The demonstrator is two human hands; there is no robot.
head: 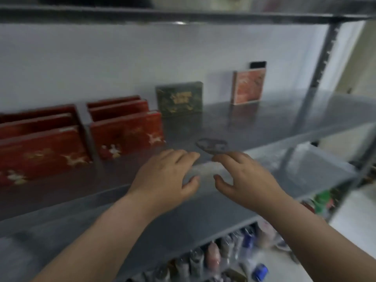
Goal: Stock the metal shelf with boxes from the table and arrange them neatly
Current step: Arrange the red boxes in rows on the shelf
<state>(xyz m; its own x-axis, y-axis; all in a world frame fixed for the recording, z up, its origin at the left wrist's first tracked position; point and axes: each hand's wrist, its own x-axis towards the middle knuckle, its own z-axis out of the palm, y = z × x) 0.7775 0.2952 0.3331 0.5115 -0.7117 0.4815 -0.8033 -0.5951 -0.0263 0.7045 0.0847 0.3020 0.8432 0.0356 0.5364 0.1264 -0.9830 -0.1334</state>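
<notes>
Both hands hover over the grey metal shelf (264, 119), holding nothing. My left hand (164, 178) and my right hand (246, 178) face each other with loosely spread fingers, a small gap between them. Upright on the shelf stand red boxes with gold deer at the far left (38, 155), a second red row (126, 137) beside it, a dark green box (180, 99) against the wall, and an orange-red box (248, 87) further right. The frame is blurred.
A dark worn patch (211, 146) marks the shelf just beyond my fingertips. A grey perforated upright (317, 78) stands at the right. Several bottles and cans (223, 253) fill the lower shelf. Another shelf board (183, 16) runs overhead.
</notes>
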